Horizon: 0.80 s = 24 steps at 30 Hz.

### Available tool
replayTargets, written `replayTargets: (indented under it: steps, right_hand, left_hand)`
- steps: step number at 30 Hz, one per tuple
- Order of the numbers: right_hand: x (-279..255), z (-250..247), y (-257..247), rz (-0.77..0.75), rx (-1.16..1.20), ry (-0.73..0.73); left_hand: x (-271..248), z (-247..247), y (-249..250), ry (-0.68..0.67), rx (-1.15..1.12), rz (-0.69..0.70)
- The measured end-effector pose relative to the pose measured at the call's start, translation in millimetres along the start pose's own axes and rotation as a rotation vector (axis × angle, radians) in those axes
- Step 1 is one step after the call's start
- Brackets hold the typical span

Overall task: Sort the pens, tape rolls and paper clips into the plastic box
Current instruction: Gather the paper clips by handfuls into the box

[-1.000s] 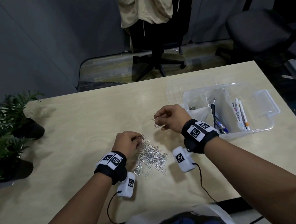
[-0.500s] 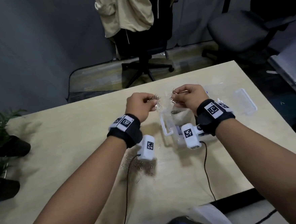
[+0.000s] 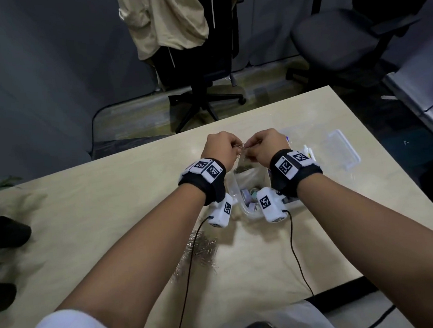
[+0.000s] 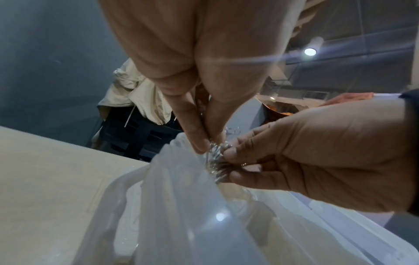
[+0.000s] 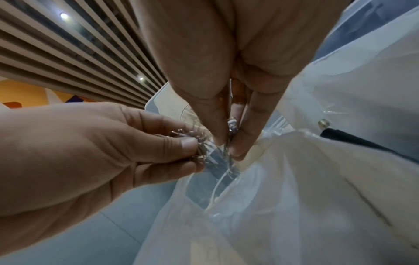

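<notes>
Both hands hover close together over the clear plastic box (image 3: pixel 344 152), each pinching a bunch of silver paper clips (image 3: pixel 242 146). My left hand (image 3: pixel 222 148) holds its clips (image 4: pixel 213 152) between thumb and fingertips. My right hand (image 3: pixel 265 146) pinches a few clips (image 5: pixel 231 125) just above the box's near compartment. The two bunches touch and look tangled. A loose pile of paper clips (image 3: pixel 198 249) lies on the table under my left forearm. Tape rolls (image 3: pixel 248 198) and pens (image 3: pixel 308 152) lie in the box, partly hidden by my wrists.
The beige table (image 3: pixel 111 209) ends just beyond the box. Dark plant pots (image 3: pixel 5 232) stand at its left edge. Office chairs (image 3: pixel 203 70) stand on the floor behind. Cables (image 3: pixel 294 248) trail from both wrist cameras across the table.
Both hands rose from the clip pile on the table and moved right and forward over the box, carrying clips. They have come closer together until their bunches meet.
</notes>
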State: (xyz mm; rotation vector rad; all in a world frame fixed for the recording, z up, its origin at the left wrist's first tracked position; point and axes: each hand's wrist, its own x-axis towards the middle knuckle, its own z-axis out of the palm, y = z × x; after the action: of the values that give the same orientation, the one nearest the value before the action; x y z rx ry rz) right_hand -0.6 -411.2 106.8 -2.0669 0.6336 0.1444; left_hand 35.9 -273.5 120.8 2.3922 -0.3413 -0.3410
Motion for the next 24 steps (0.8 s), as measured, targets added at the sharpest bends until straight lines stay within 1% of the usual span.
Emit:
replayTargets:
  steps: [8, 12, 16, 19, 21, 23, 24]
  right_hand:
    - [-6.7, -6.7, -6.7, -0.015, -0.076, 0.011]
    - [-10.7, -4.5, -7.4, -0.027, -0.056, 0.026]
    - [-14.8, -2.2, -9.9, -0.090, -0.060, 0.052]
    - [-33.1, 4.3, -20.7, -0.156, -0.025, 0.081]
    - [-51.8, 15.7, -26.2, -0.229, 0.017, 0.085]
    - [-73.4, 35.5, -28.0, -0.309, 0.017, 0.024]
    - [-83.8, 46.9, -27.5, -0.344, 0.004, -0.023]
  left_hand:
    - [-1.7, -1.6, 3.9, -0.023, 0.137, 0.056]
    - [-4.8, -5.9, 5.1, -0.016, 0.116, 0.054]
    - [-9.3, -14.3, 1.8, 0.023, 0.036, 0.047]
    - [-15.1, -25.8, -13.0, 0.075, -0.058, 0.014]
    - [-22.7, -35.3, -31.5, 0.114, -0.099, -0.011]
    - [-34.8, -44.0, -57.5, 0.124, -0.101, -0.063]
    - [-41.9, -46.6, -72.7, 0.106, -0.068, -0.093]
